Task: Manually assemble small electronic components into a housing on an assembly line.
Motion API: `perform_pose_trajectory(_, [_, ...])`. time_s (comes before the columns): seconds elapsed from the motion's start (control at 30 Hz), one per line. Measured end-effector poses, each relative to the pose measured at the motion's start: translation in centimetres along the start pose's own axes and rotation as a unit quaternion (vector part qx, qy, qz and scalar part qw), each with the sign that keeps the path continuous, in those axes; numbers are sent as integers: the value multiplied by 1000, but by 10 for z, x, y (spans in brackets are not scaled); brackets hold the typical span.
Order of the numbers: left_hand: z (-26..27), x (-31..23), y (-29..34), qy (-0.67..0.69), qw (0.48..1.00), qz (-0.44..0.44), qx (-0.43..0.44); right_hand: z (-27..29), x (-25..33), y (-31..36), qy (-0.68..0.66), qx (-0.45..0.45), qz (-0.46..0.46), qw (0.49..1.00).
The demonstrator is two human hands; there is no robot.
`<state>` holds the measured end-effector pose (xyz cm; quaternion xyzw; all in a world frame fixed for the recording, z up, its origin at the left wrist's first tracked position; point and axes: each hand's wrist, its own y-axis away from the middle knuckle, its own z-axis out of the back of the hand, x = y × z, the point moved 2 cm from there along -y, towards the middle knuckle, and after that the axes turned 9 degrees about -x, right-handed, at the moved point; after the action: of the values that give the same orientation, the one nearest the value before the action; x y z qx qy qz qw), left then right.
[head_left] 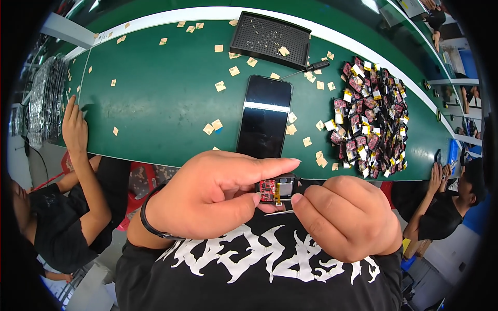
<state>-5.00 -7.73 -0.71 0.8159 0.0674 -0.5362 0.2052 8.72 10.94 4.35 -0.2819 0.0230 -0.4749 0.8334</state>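
Observation:
Just in front of my chest, my left hand [207, 194] grips a small black device case [293, 182] with its thumb and fingers. Inside the case show a red circuit board [267, 191], a silvery battery [285, 188] and a yellow strip of tape or flex. My right hand [350, 217] is closed in a pinch, its fingertips at the right end of the case. From under those fingers a thin pointed silvery tool [280, 212] juts leftward; its other end is hidden in the hand. Beyond my hands, a dark-screened phone [264, 116] lies on the green table.
A large heap of similar open devices [369, 119] covers the table's right part. At the back sit a black perforated tray [270, 39] and a screwdriver [316, 66]. Small beige squares [220, 86] lie scattered. Clear plastic trays [46, 101] are stacked far left. Co-workers sit on both sides.

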Motion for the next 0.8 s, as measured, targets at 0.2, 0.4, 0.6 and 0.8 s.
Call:
perform_pose_trajectory(0.2, [-3,-8,-2,-79,997,5,-16,4,6,-4,54,19,13,998])
perform_pose_trajectory(0.4, [-2,-9,-2,-68,998,-17,0,5,13,-6,118,-12,52,992])
perform_pose_trajectory(0.6, [-2,-5,-1,11,1000,-4,4,4,15,-6,147,-20,48,988])
perform_pose_trajectory(0.8, [-3,-3,-1,31,999,-15,0,1,11,-4,120,-30,52,991])
